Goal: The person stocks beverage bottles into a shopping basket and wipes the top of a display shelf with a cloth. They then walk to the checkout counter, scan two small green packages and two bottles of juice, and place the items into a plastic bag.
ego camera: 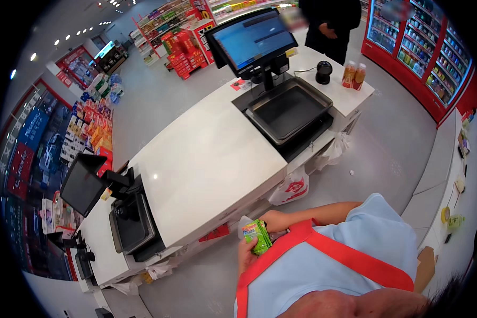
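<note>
Close in front of my red apron, my left hand grips a small stack of bright green packets that bear printing. Its thumb lies across the front of the stack. My right hand is just behind the packets, fingers bent down and partly hidden by them, so its grip is not clear. A piece of translucent plastic, perhaps a bag, shows beside the packets. Both hands are low on my side of the white checkout counter, apart from its edge.
A touchscreen till stands behind a black scale tray. Two drink bottles and a black scanner share that end. Plastic bags hang below the counter edge. A person in dark clothing stands across the counter. Another till is at the left.
</note>
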